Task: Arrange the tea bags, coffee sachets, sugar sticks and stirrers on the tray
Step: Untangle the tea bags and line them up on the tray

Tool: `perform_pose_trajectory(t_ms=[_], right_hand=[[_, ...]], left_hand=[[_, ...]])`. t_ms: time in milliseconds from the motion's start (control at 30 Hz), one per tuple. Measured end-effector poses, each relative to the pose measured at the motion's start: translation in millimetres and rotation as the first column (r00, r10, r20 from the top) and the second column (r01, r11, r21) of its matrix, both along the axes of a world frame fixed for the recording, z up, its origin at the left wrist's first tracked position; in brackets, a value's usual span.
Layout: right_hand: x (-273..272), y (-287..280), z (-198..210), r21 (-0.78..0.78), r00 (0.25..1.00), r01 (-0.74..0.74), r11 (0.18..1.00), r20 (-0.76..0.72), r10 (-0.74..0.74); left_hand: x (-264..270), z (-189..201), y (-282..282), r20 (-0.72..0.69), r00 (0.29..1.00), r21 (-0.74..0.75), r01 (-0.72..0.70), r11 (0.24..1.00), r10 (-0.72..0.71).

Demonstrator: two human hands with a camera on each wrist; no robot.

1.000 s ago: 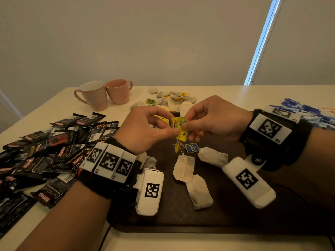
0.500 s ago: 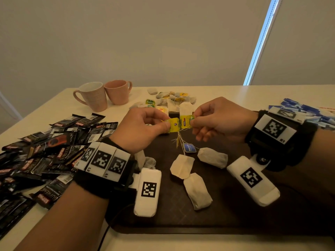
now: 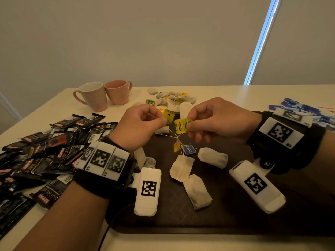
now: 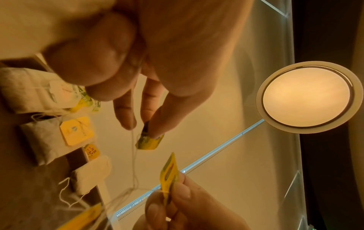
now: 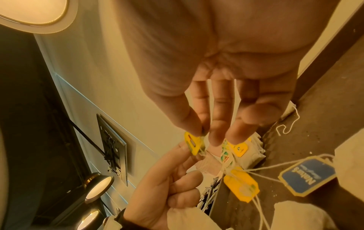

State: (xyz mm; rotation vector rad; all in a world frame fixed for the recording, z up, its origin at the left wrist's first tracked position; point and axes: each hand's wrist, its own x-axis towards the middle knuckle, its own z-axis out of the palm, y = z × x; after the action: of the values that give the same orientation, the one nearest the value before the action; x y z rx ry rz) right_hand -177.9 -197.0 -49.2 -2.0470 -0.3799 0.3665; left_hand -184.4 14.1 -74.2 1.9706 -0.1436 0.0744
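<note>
My left hand [image 3: 164, 120] pinches a yellow tea bag tag [image 3: 168, 116] above the dark tray [image 3: 235, 214]. My right hand [image 3: 188, 125] pinches a green and yellow tag [image 3: 181, 125] just to its right. Thin strings run down from both tags into a tangled knot [image 3: 177, 138]. Below the knot hang a small yellow tag [image 3: 176, 147] and a blue tag [image 3: 188, 149]. Three tea bags [image 3: 181, 168] lie on the tray beneath. In the left wrist view my thumb and finger hold the left hand's tag [image 4: 149, 140]. In the right wrist view the right hand's tag [image 5: 194, 143] shows.
A heap of black coffee sachets [image 3: 45, 151] covers the table left of the tray. Two pink mugs [image 3: 92, 96] stand at the back left. A loose pile of tea bags [image 3: 172, 98] lies behind the tray. Blue sugar sticks [image 3: 308, 109] lie at the far right.
The two tags were held together a second ago. My hands have drawn them apart and the strings now spread out from the knot.
</note>
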Motion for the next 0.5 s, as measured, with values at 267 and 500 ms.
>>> perform_pose_trajectory(t_ms=[267,500], right_hand=[[1.8,6.4,0.1,-0.008,0.98,-0.021,1.0,0.198,0.023],[5.6,9.7,-0.4,-0.027,0.976,-0.019,0.999,0.215,0.025]], left_hand=[[-5.5,2.4,-0.7,0.127,0.988,0.081,0.073,0.994,-0.083],[-4.9,0.7,-0.3,0.133,0.985,0.062,0.105,0.993,-0.112]])
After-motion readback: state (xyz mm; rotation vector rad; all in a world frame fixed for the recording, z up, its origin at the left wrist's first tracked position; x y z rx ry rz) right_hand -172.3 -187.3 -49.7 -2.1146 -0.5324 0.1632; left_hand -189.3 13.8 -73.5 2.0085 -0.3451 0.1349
